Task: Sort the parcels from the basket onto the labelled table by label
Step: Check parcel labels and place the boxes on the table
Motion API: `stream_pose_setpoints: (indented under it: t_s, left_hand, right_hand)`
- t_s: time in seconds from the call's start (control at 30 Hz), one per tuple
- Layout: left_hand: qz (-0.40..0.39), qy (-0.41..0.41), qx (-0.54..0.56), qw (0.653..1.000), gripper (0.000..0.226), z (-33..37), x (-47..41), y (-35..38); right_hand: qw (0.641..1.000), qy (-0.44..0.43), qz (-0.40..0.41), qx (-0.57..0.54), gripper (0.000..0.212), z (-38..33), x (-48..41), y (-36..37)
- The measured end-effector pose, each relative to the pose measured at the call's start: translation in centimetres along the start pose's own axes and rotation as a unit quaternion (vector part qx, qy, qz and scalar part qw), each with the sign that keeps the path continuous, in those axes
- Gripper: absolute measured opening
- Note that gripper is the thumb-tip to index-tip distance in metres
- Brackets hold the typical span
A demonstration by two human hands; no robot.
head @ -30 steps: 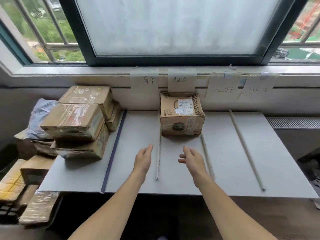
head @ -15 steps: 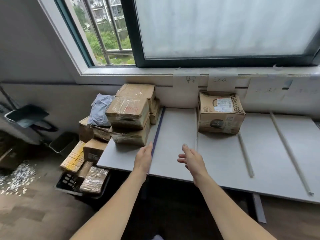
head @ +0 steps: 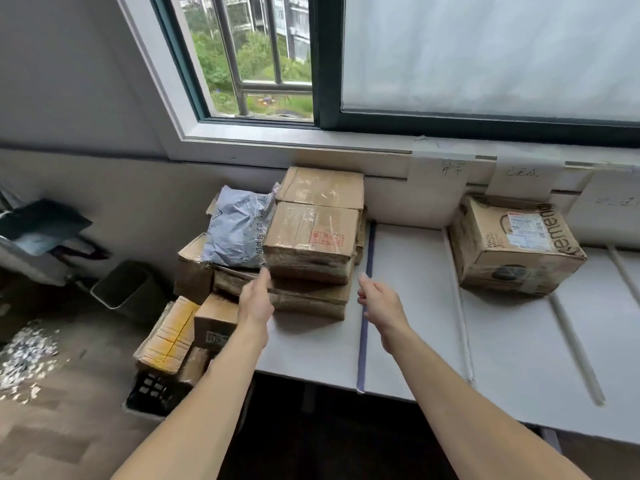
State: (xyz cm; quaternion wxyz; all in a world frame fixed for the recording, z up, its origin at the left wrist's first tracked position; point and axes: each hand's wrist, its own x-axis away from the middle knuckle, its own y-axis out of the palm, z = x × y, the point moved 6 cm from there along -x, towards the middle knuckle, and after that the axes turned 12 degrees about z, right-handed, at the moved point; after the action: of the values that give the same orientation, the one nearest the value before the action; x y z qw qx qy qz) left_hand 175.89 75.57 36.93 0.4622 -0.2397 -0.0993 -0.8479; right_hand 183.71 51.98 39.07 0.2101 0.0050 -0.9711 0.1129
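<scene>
As the view swung left, left hand (head: 257,303) and right hand (head: 381,304), grips slack, empty, neared the parcels (head: 311,237).

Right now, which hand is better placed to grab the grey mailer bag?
Left, probably: the left hand is just below the grey mailer bag; the right hand is beyond the box stack.

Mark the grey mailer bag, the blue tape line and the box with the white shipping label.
grey mailer bag (head: 239,230): head view, middle of its crinkled front.
blue tape line (head: 361,362): head view, its near stretch.
box with the white shipping label (head: 495,237): head view, top face, beside the label.
</scene>
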Motion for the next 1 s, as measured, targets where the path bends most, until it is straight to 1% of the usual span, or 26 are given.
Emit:
stream_pose_setpoints:
  t_s: [0.03,0.07,0.13,0.17,0.23,0.3,0.33,0.4,0.47,0.6,0.73,0.8,0.87,0.93,1.0]
  left_hand:
    - [-0.002,-0.008,0.009,1.0,0.022,1.0,-1.3,-0.2]
    - [-0.007,-0.013,0.015,1.0,0.02,1.9,-2.5,-0.3]
    - [-0.012,-0.004,0.015,1.0,0.014,4.0,-4.4,0.0]
    - [-0.017,0.009,0.007,1.0,0.016,5.0,-5.1,0.3]
    - [-0.037,0.033,-0.019,0.999,0.032,6.6,-6.0,1.1]
    - [-0.068,0.041,-0.052,0.996,0.034,7.8,-6.2,1.9]
    - [-0.076,0.044,-0.071,0.994,0.033,8.0,-6.5,2.2]
    - [-0.086,0.057,-0.099,0.99,0.02,8.2,-6.4,2.8]
    - [-0.084,0.073,-0.089,0.99,0.004,8.4,-5.7,3.2]
    - [-0.075,0.088,-0.087,0.99,0.013,8.7,-3.9,4.3]
    - [-0.068,0.11,-0.019,0.991,0.009,9.7,-0.5,6.0]
    - [-0.103,0.118,0.023,0.987,0.013,10.2,1.9,7.2]
    - [-0.158,0.12,0.05,0.979,0.024,10.4,4.4,8.6]
    - [-0.187,0.121,0.034,0.974,0.046,10.1,6.5,9.7]
    - [-0.195,0.115,0.009,0.974,0.069,9.2,8.8,11.1]
  right_hand:
    - [1.0,-0.004,0.016,-0.003,0.041,-0.8,-0.6,0.8]
    - [0.999,-0.01,0.031,-0.006,0.041,-1.7,-1.2,1.5]
    - [0.998,-0.021,0.056,-0.012,0.036,-3.5,-2.2,2.6]
    - [0.997,-0.024,0.066,-0.015,0.033,-4.4,-2.7,3.0]
    - [0.996,-0.021,0.083,-0.008,0.033,-5.6,-3.6,3.5]
    - [0.996,-0.013,0.09,-0.002,0.02,-6.1,-4.1,3.7]
    - [0.995,-0.014,0.094,0.002,0.013,-6.2,-4.1,3.7]
    - [0.994,-0.02,0.106,0.011,0.012,-6.2,-4.2,3.6]
    - [0.991,-0.028,0.134,0.009,0.015,-6.6,-4.2,2.9]
    - [0.985,-0.044,0.165,-0.027,0.015,-8.4,-4.1,0.7]
    - [0.983,-0.064,0.159,-0.06,0.012,-9.6,-4.3,-2.3]
    - [0.982,-0.056,0.148,-0.101,0.006,-9.6,-4.5,-4.2]
    - [0.982,-0.045,0.125,-0.133,0.005,-9.2,-4.6,-6.3]
    - [0.982,-0.043,0.101,-0.152,0.008,-8.5,-4.4,-8.6]
    - [0.98,-0.05,0.081,-0.174,0.01,-7.8,-4.2,-11.2]
